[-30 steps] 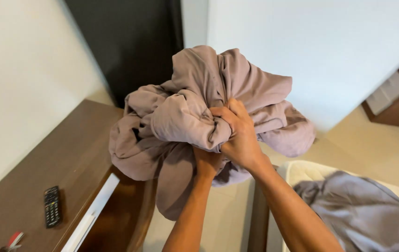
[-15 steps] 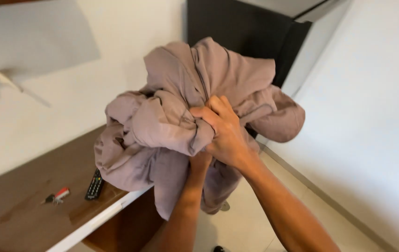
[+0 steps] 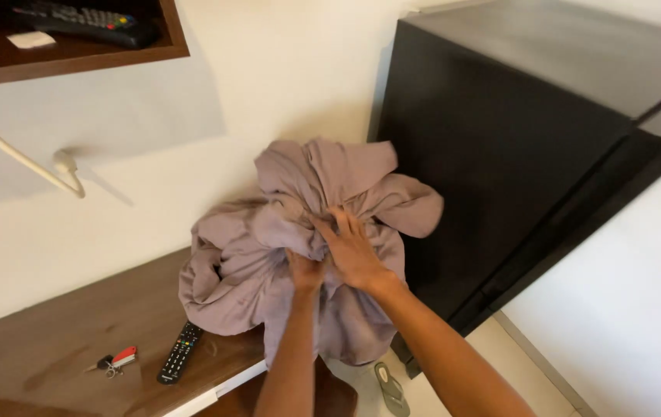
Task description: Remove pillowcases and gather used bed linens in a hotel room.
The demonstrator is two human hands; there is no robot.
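Compared with half a second back, the view has swung left and down: the black cabinet now fills the right side, a shelf shows at the top left, and the bundle sits lower, over the desk edge rather than up in the air.

Nearest to me, a sandal (image 3: pixel 389 386) lies on the pale floor below my forearms. Both of my arms reach up and forward into the grey fabric bundle (image 3: pixel 299 247). My left hand (image 3: pixel 305 272) is closed, fingers buried in a gathered knot of cloth at the bundle's middle. My right hand (image 3: pixel 352 251) is closed too, clamped over the folds just beside the left, so the 2 hands nearly touch.

The bundle looks like a sheet or cover, wadded loosely. I judge it soft, limp and light for its bulk, with no stiffness at all; loose tails hang below my grip and one lobe sticks out to the right. It should not slip much, being matte cloth, but it will sag and spill wherever it is not pinched. The best hold is where I have it now, at the bunched centre, or underneath with a spread palm to carry the drooping part.

Its lower left seems to rest on, or hang just above, the wooden desk (image 3: pixel 75 340); I cannot tell which. On the desk lie a black remote (image 3: pixel 180 353), close to the cloth, and a small set of keys with a red tag (image 3: pixel 116 361) further left.

Behind stands the black cabinet (image 3: pixel 516 154), with a white wall hook (image 3: pixel 64 166) and the wooden shelf (image 3: pixel 114 50), which holds another remote (image 3: pixel 83 19).
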